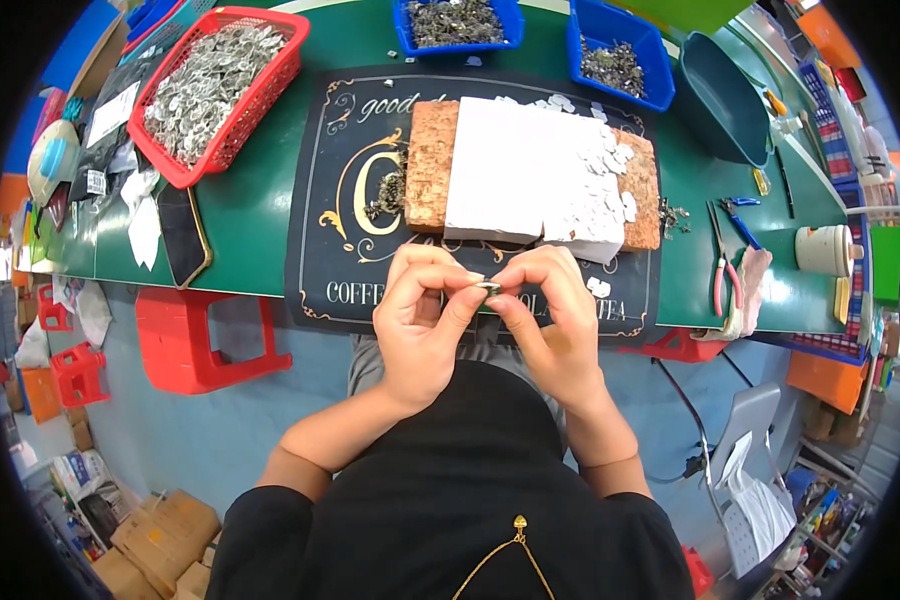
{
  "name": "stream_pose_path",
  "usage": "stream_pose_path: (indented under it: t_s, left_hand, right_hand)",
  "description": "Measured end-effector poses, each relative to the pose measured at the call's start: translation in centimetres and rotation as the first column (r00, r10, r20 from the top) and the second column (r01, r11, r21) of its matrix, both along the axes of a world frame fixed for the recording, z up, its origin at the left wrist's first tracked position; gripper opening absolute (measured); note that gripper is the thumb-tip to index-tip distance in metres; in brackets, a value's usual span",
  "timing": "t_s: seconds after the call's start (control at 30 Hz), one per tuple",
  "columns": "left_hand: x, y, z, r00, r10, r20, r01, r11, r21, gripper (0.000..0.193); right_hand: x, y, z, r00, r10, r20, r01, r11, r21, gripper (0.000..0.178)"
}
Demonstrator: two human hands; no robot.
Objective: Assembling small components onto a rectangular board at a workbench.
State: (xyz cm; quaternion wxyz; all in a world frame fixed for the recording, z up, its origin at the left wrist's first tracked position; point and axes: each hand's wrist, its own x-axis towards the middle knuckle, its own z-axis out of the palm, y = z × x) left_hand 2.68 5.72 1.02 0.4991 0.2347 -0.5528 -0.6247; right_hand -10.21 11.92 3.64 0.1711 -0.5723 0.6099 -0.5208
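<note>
Close to the table's front edge, my left hand [420, 325] and my right hand [555, 315] meet fingertip to fingertip. Both pinch one small, shiny metal piece [489, 287], mostly covered by the fingers, so its exact kind is unclear. Just beyond them, a white block [498, 165] lies between two brown, cork-like blocks [432, 165]. Small flat white pieces [602, 160] are scattered over its right side. A little heap of dark metal parts [390, 195] sits left of the blocks. Everything rests on a black printed mat [335, 265].
A red basket [232, 152] of silvery pieces stands far left. Two blue bins [519, 30] with small metal parts and a dark green bin [720, 105] line the back. Pink-handled pliers [719, 280], blue-handled pliers [742, 222] and a whitish cup [822, 250] lie right. A phone-like dark slab [182, 235] rests left.
</note>
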Motion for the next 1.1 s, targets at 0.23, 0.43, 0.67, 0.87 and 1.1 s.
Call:
stream_pose_path:
  t_s: [0.23, 0.43, 0.67, 0.87, 1.1]
  left_hand:
    - [1.2, -4.3, 0.5, 0.797, 0.473, 0.376, 0.058, 0.559, -0.827, 0.036]
    - [-0.6, -5.8, 0.4, 0.729, 0.464, 0.504, 0.142, 0.617, -0.774, 0.051]
    - [-0.6, -6.5, -0.3, 0.753, 0.507, 0.420, 0.096, 0.547, -0.832, 0.044]
    - [0.1, -7.4, 1.6, 0.807, 0.341, 0.482, 0.148, 0.672, -0.725, 0.031]
    - [1.8, -16.3, 1.7, 0.691, 0.356, 0.629, 0.267, 0.683, -0.680, 0.020]
  right_hand:
    - [-0.5, -1.5, 1.4, 0.803, -0.062, -0.593, 0.148, 0.984, 0.097, 0.012]
    - [-0.6, -2.9, 0.9, 0.761, -0.043, -0.648, 0.089, 0.995, 0.039, 0.011]
    - [-0.6, -3.8, 0.2, 0.810, -0.121, -0.574, 0.088, 0.992, -0.086, 0.011]
    - [-1.0, -4.1, 0.4, 0.825, -0.109, -0.555, 0.087, 0.994, -0.065, 0.010]
    - [-0.2, -2.2, 1.5, 0.941, -0.059, -0.333, 0.015, 0.991, -0.134, 0.016]
